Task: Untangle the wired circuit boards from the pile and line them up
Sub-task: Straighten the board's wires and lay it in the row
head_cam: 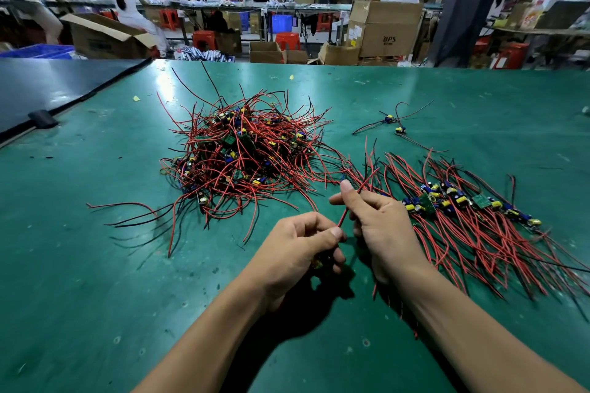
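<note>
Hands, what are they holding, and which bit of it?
One red wire. The left hand pinches its lower end; the right hand pinches it a little higher up.

A stacked cardboard box (376, 29) in the background reads "BPS"; the smaller print beneath is illegible.

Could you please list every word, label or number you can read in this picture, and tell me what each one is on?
"BPS": printed on the side of the large brown cardboard box beyond the green table.
Small print beneath it and the white stickers on that box: too small to read.
Small green circuit boards in the wired row: print not legible.
</note>
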Demonstrator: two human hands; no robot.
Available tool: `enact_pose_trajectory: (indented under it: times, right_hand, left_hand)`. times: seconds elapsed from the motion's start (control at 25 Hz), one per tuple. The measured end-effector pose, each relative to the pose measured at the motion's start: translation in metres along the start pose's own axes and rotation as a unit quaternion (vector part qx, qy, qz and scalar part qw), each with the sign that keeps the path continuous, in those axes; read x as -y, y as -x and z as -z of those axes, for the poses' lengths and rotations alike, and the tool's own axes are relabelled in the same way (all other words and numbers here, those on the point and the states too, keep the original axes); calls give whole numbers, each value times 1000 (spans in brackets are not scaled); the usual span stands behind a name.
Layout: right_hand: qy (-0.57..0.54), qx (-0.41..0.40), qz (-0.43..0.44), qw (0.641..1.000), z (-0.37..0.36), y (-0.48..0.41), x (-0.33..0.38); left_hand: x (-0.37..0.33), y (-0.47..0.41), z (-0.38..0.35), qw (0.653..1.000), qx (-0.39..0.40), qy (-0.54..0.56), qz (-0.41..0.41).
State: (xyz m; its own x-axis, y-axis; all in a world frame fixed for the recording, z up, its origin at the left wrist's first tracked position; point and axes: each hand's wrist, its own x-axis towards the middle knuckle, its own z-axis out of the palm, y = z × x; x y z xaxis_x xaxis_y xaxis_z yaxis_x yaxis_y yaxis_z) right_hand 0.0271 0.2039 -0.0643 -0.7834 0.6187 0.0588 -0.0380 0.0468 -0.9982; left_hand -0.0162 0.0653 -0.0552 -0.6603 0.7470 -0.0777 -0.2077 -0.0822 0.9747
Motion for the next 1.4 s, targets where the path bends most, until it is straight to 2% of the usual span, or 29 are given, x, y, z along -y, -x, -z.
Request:
enact_pose_trajectory:
  times: [0.08,0.24,0.4,0.56,0.72,0.84,0.92,1.04,1.16,1.32,1.4]
  right_hand:
    - [-41,0,-30,999,-3,1,-1]
    - [-115,52,-108,986,-6,5,3]
    - [-110,111,-122,980,-6,9,4]
    - [-157,188,-146,959,-4,11,7]
    - [-83,233,-122,961,0,10,8]
    - [-38,207,-75,975,2,5,7]
    - [26,173,-13,984,6,1,8]
    - [87,140,48,985,13,-2,10]
    - [113,110,79,984,15,-4,9]
    - [142,27,120,982,18,-7,7]
    - [140,6,102,985,16,-5,7]
  left_hand:
    - [2,1,0,1000,4,-16,-5]
    - [6,0,-2,1000,4,-18,-5]
    - [8,-5,-4,998,-63,-5,-14]
    - [5,-5,0,997,-67,31,-5]
    - [2,-3,3,998,-41,39,1]
    - [3,-3,5,999,-37,30,-3]
    - [4,-4,6,999,-37,26,-7]
    - [5,-5,6,999,-32,14,-12]
    - [5,-5,7,999,-29,4,-17]
    - [3,-4,7,999,-24,-8,-21]
    - [2,-4,8,999,-22,-20,-24]
